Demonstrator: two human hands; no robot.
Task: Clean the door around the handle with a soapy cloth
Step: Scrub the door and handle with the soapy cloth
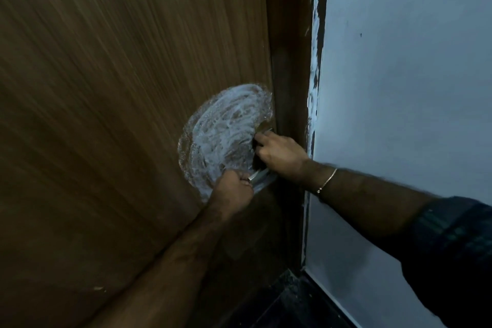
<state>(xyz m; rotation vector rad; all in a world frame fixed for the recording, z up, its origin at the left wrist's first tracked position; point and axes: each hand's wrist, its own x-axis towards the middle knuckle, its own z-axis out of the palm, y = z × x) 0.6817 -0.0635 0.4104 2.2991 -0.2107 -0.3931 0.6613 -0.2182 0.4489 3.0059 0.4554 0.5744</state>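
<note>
A brown wooden door (111,93) fills the left of the view. White soap foam (223,130) is smeared in a rounded patch on it beside its right edge. My left hand (234,189) is closed around the lower end of the metal door handle (262,177). My right hand (279,154) presses a dark cloth (256,149) against the door just right of the foam, at the handle's upper part. Most of the cloth and the handle are hidden by my hands.
The dark wooden door frame (290,61) runs down right of the door. A pale grey wall (399,88) with chipped paint along its edge stands on the right. A dark floor (287,309) shows at the bottom.
</note>
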